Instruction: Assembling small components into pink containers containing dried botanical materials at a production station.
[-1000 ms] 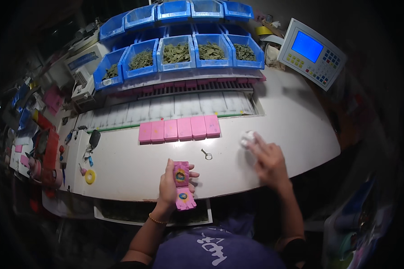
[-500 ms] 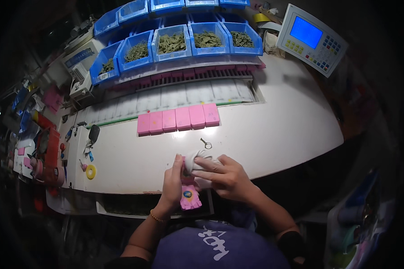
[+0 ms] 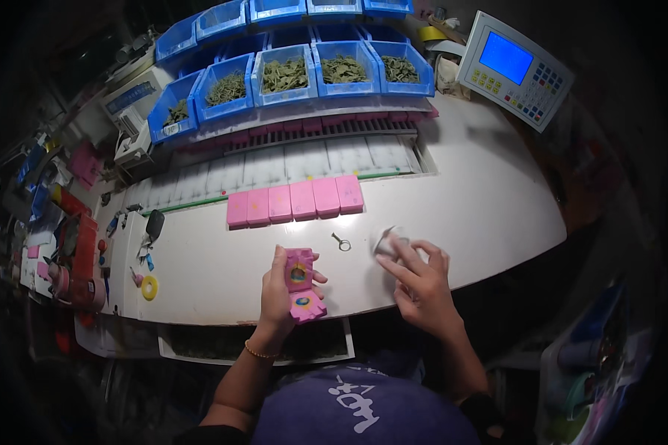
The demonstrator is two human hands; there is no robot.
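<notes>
My left hand [image 3: 276,291] grips a pink rubbery mold [image 3: 300,261], its thumb along the left side and fingertips showing at the right. The mold is spread into two hinged parts, each with a small hollow marked in yellow and blue-green. Off to the right, above the table, my right hand [image 3: 425,288] pinches a bunched white cloth [image 3: 387,242]; both are somewhat blurred. Between the hands and a little farther off lies a small key-like metal piece with a ring [image 3: 341,242].
Beyond my hands stands a row of several pink blocks [image 3: 280,204] on the white table [image 3: 467,222]. Blue bins [image 3: 286,73] of green leafy pieces rise behind. A keypad with a blue screen [image 3: 516,70] is far right; a yellow tape ring [image 3: 149,288] lies left.
My right hand has carried the white cloth away from the mold, to the right and slightly farther off. The mold's inner faces now show in my left hand, which has shifted slightly left.
</notes>
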